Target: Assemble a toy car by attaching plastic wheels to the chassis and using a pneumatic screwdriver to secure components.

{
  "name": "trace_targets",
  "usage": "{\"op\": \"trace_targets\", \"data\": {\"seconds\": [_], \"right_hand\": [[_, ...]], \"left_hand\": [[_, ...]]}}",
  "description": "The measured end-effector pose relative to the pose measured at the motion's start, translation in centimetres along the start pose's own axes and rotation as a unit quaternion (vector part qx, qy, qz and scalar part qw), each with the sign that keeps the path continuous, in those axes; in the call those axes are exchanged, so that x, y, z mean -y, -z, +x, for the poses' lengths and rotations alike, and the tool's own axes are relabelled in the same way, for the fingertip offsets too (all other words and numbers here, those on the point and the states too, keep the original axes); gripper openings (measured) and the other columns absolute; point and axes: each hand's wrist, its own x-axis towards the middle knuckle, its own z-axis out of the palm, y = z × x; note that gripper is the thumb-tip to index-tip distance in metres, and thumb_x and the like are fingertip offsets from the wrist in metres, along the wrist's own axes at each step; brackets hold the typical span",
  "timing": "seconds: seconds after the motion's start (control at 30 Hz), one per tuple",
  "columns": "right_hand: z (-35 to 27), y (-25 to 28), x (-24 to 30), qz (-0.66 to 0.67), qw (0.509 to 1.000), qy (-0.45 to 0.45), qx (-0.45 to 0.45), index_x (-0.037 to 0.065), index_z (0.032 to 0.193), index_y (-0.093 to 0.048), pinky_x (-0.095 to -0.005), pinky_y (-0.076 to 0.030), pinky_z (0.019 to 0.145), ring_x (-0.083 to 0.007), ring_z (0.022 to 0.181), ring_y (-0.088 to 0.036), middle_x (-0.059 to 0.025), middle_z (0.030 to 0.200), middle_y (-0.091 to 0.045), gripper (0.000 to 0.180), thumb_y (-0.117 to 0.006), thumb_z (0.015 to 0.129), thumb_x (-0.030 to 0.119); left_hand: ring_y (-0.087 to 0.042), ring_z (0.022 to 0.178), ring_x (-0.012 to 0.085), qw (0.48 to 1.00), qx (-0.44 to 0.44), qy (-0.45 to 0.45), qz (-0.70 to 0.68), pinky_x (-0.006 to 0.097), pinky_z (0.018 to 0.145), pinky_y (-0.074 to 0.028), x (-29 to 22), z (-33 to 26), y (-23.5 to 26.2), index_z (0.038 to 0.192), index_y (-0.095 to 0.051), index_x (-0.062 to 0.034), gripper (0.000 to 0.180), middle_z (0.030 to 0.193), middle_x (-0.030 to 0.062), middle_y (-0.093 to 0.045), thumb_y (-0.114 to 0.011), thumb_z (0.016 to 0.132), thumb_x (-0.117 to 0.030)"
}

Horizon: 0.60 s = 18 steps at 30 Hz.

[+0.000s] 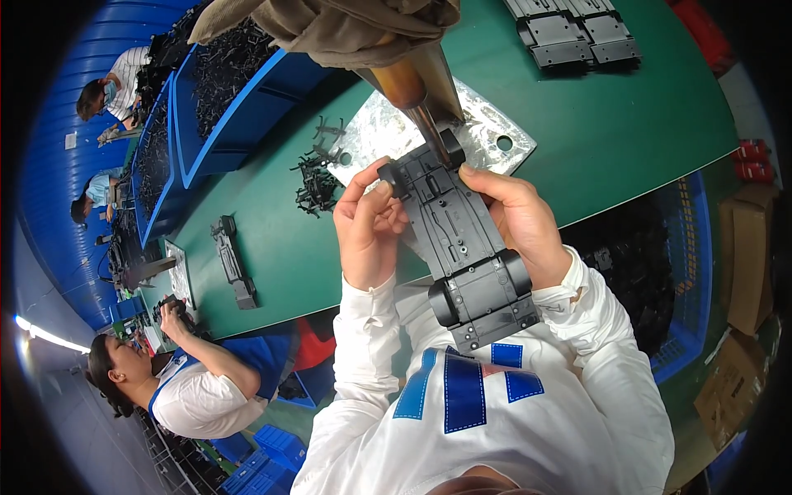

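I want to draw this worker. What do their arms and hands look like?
Both arms wear long white sleeves with snug cuffs at the wrists. The right sleeve has small dark lettering near the cuff. The left hand and right hand are bare, with no gloves, rings or watch showing. The white top has blue blocks on it.

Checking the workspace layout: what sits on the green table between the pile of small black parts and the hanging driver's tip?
In the head view, a shiny metal plate with holes lies between the pile of small black parts and the driver's tip.
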Motion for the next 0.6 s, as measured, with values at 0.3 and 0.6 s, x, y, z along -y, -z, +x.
{"op": "trace_targets", "data": {"seconds": [0.3,0.6], "right_hand": [[-0.08,0.02,-0.04,0.004,1.0,0.003,0.013,-0.005,0.103,-0.066,-0.0268,-0.046,0.086,-0.0139,0.093,-0.062,-0.0087,0.103,-0.067,0.025,-0.061,0.093,0.017],[-0.19,-0.1,0.11,0.008,1.0,0.005,0.012,-0.005,0.105,-0.065,-0.0269,-0.046,0.087,-0.0144,0.093,-0.062,-0.0089,0.104,-0.067,0.026,-0.061,0.093,0.017]], "left_hand": [[-0.049,0.059,0.007,1.0,0.0,0.002,-0.004,0.021,0.053,-0.036,-0.07,-0.18,-0.05,0.125,-0.056,0.0034,0.038,0.076,0.0004,-0.058,-0.06,0.09,-0.008],[-0.049,0.058,0.0072,1.0,-0.006,-0.003,0.001,0.021,0.053,-0.037,-0.07,-0.15,-0.28,0.124,-0.057,0.0035,0.037,0.076,0.001,-0.058,-0.061,0.09,-0.008]]}}
